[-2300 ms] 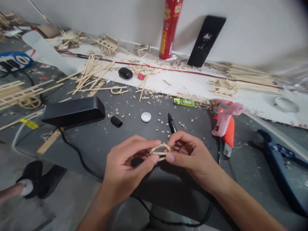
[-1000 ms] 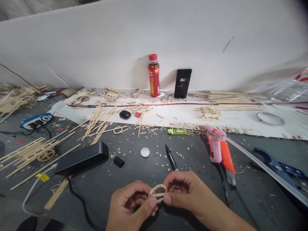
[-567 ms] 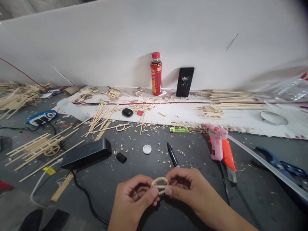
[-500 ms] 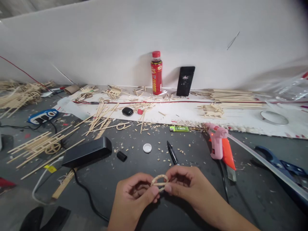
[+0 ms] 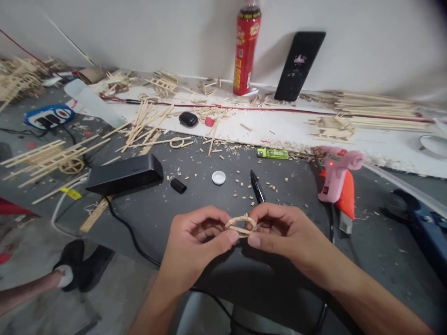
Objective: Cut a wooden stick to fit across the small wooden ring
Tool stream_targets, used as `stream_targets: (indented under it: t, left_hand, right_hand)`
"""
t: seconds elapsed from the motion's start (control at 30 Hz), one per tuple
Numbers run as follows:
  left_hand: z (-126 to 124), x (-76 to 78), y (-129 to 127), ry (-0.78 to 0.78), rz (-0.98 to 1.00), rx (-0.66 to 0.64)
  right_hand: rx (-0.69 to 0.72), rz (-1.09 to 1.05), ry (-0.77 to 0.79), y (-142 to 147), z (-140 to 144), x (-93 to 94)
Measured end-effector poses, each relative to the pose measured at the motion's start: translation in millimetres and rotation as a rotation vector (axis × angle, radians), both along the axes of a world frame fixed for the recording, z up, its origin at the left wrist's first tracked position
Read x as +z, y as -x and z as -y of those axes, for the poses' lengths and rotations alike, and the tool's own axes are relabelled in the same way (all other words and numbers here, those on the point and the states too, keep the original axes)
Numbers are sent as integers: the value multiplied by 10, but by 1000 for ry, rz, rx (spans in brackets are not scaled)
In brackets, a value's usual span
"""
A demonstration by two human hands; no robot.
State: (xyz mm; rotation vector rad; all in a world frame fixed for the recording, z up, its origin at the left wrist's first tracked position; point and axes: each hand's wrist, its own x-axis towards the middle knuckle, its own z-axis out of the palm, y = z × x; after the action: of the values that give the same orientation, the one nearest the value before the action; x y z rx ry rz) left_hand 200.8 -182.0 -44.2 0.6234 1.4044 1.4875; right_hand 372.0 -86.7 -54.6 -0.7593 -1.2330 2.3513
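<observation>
A small wooden ring [image 5: 241,218] with a straight stick across it is pinched between my two hands over the dark table. My left hand [image 5: 202,242] grips its left side with thumb and fingers. On the right side, my right hand [image 5: 282,232] holds it the same way, thumb below. Just beyond my right hand lies a black pen [image 5: 257,186], its lower end hidden by the fingers. A white bottle cap [image 5: 218,177] and a short black tube [image 5: 178,185] lie in front of my hands, among tiny cut wood bits.
A pink glue gun [image 5: 337,172] stands at right, by an orange-handled cutter [image 5: 346,200] and dark blue pliers [image 5: 419,228]. Left are a black box [image 5: 125,174] with cables and wooden sticks [image 5: 52,163]. A red bottle [image 5: 246,51] and a phone [image 5: 299,65] stand behind. Another person's leg [image 5: 31,291] shows lower left.
The view has tilted down, so the table sits higher in the picture and the floor shows. Both hands still hold the wooden ring, which appears tipped flatter.
</observation>
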Motion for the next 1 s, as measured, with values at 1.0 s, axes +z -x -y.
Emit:
stream_targets:
  t: [1.0]
  left_hand:
    - [-10,-65,-11,-94,-51,-85]
  right_hand:
    - [4,77,8,-9,54,54]
